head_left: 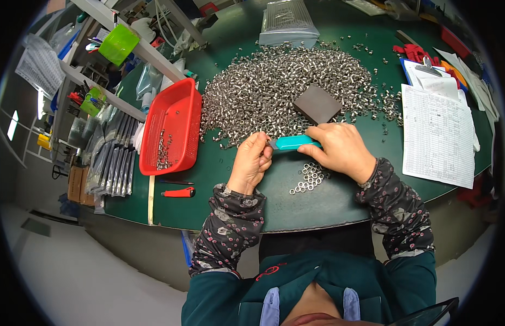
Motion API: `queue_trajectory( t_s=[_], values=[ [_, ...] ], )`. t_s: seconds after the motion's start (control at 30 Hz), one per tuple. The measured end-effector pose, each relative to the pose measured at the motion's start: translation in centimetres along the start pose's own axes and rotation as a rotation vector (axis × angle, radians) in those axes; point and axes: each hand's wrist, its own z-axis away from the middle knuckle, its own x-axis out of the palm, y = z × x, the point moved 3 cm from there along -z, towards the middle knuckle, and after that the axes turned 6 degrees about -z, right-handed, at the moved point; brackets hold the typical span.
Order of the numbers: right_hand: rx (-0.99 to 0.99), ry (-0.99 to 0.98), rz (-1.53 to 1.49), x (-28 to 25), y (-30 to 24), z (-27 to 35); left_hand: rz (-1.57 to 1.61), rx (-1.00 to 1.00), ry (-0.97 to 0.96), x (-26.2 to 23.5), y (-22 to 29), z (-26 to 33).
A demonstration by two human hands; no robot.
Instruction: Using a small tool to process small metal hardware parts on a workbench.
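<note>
My right hand (342, 148) is closed around the teal handle of a utility knife (290, 143), which points left. The knife's blade end meets the fingertips of my left hand (249, 162). Those fingers are pinched together, and whatever small piece they hold is mostly hidden. Just beyond both hands spreads a large heap of small shiny metal rings (252, 81). A dark rectangular block (317, 104) rests on the heap's near right side. On the green table below the knife lies a small group of loose metal rings (309, 179), left of my right wrist.
A red plastic basket (192, 125) with some metal pieces inside stands left of the heap. Near it lie a red cutter (179, 193) and a dark pen (176, 182). Printed sheets (437, 136) and a clipboard (428, 67) are at the right. Clear bags (288, 24) sit behind the heap.
</note>
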Motion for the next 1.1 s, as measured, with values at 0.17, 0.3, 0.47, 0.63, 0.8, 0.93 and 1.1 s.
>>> queue_trajectory(
  t_s=[0.17,0.3,0.47,0.63,0.8,0.93,1.1],
  values=[
    [-0.049,0.024,0.04,0.2,0.3,0.1,-0.043,-0.048,-0.014,-0.2,0.2,0.0],
    [-0.144,0.045,0.066,-0.1,0.2,0.0,-0.093,-0.1,-0.098,-0.5,0.5,0.1],
    [-0.216,0.036,0.087,-0.4,0.3,0.0,-0.091,-0.185,-0.222,-0.9,0.5,0.2],
    [-0.289,0.022,0.134,-0.8,0.2,-0.1,-0.106,-0.239,-0.245,-0.7,0.5,0.6],
    [-0.343,0.069,0.181,-1.3,-0.1,-0.1,-0.162,-0.279,-0.339,-0.5,0.5,0.7],
    [-0.393,0.103,0.244,-1.9,-0.9,-0.2,-0.197,-0.301,-0.311,-0.4,0.6,0.9],
    [-0.411,0.138,0.294,-1.9,-1.1,-0.3,-0.276,-0.318,-0.306,0.1,0.7,0.9]
  ],
)
